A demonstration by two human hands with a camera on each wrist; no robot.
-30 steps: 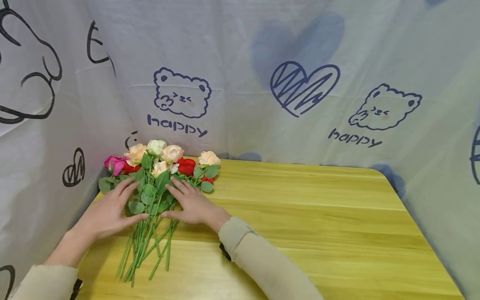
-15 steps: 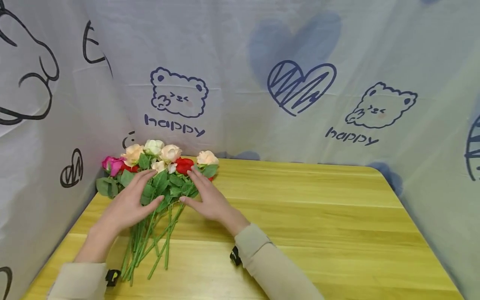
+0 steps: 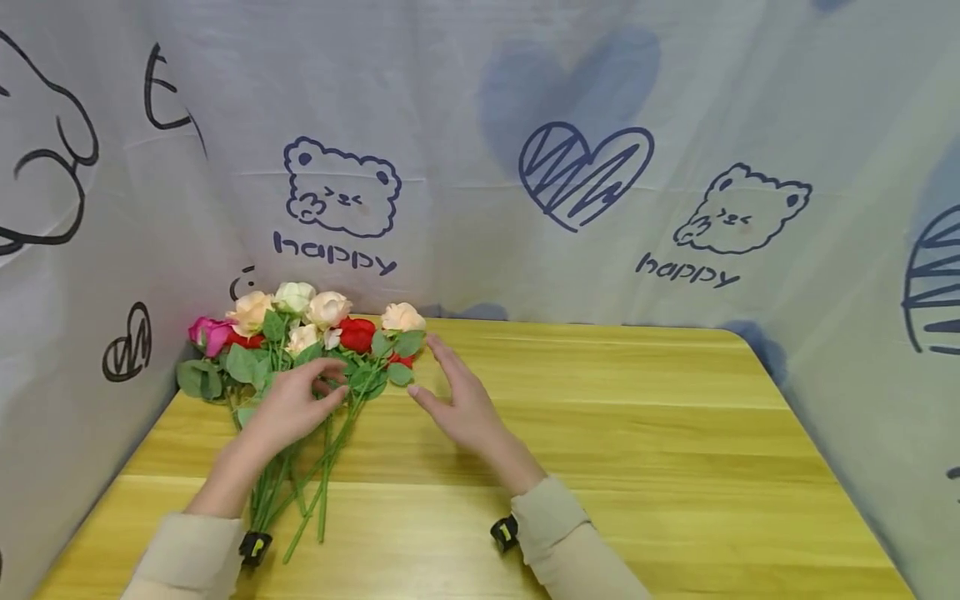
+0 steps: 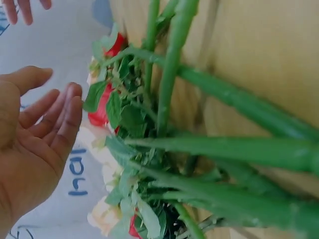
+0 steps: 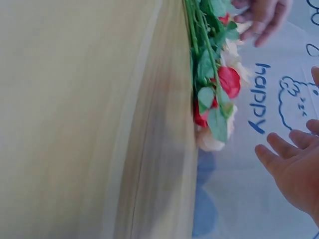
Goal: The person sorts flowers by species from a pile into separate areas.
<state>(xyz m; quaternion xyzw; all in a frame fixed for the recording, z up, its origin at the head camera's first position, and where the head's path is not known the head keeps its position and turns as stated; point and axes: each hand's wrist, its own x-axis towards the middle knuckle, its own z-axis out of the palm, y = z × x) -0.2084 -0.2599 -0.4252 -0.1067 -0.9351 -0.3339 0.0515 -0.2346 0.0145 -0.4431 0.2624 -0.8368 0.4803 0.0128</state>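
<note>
A spread of roses lies at the table's left end, their blooms toward the back: a magenta rose (image 3: 210,335), a red rose (image 3: 357,335), a creamy white rose (image 3: 294,297) and several peach ones. Their green stems (image 3: 324,498) point to the front and cross one another. My left hand (image 3: 296,402) hovers over the leaves and upper stems, fingers loosely bent with nothing in them; in the left wrist view its palm (image 4: 35,154) is bare. Just right of the rightmost peach rose (image 3: 403,317), my right hand (image 3: 471,408) is held with fingers extended, holding nothing.
The wooden table (image 3: 600,433) extends to the right of the flowers. A pale cloth (image 3: 465,233) printed with bears and hearts hangs behind the table and along both sides. Black wrist straps (image 3: 504,533) show below both cuffs.
Both hands have shifted right across the flowers; the right one has moved off them past their right side. The left fingers have bent more. The roses look nearly unchanged on the table.
</note>
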